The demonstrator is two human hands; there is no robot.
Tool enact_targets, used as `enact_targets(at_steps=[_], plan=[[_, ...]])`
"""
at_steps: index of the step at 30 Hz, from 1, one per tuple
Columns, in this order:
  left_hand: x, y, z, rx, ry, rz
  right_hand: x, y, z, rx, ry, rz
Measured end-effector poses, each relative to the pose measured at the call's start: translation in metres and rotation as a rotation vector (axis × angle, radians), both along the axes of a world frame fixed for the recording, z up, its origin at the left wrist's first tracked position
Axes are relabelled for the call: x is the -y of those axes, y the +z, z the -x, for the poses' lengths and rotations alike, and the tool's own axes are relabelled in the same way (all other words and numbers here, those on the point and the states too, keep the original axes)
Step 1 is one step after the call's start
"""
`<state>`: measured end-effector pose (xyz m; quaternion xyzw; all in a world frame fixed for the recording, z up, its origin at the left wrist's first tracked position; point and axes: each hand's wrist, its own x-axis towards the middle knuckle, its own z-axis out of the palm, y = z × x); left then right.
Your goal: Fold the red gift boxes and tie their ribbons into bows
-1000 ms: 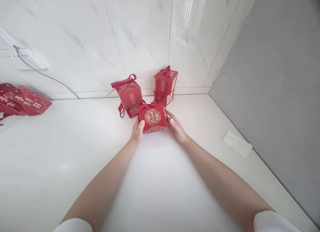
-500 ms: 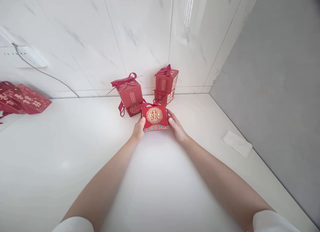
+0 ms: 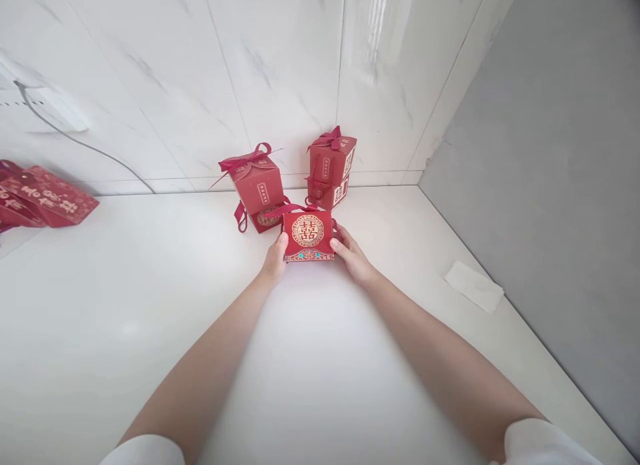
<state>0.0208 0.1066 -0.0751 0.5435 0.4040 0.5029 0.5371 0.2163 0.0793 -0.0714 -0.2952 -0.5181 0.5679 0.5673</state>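
Observation:
A red gift box (image 3: 309, 233) with a round gold double-happiness emblem and a patterned lower band is held between my two hands. My left hand (image 3: 275, 258) grips its left side, thumb along the edge. On the opposite side my right hand (image 3: 353, 257) holds it, the thumb on the front face and the fingers partly hidden behind. A dark red ribbon shows at the box's top. Just behind to the left, a red box with a ribbon bow (image 3: 257, 185) sits on another red box (image 3: 267, 218). Behind to the right, two more ribboned boxes (image 3: 333, 163) are stacked.
Red printed bags (image 3: 55, 197) lie at the far left by the tiled wall (image 3: 280, 71). A grey cable (image 3: 95, 149) runs down from a socket panel. A white tissue (image 3: 474, 286) lies on the white table (image 3: 320, 385) near the grey panel (image 3: 540, 158) at right.
My right thumb has shifted from the box's right edge onto its front face. The held box stays in nearly the same place, and the view has shifted slightly.

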Motion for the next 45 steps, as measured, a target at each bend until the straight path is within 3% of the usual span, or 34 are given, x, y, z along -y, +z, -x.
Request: enact_targets(at_steps=[19,45], plan=[[-0.0011,-0.0012,-0.0006,-0.036,0.033,-0.032,0.0020,0.0047,-0.0014,-0.042,0.087,-0.013],[-0.0023,-0.0018,0.0006,0.000,-0.013,0.013,0.0033,0.0012,-0.0002,0.024,-0.006,-0.018]])
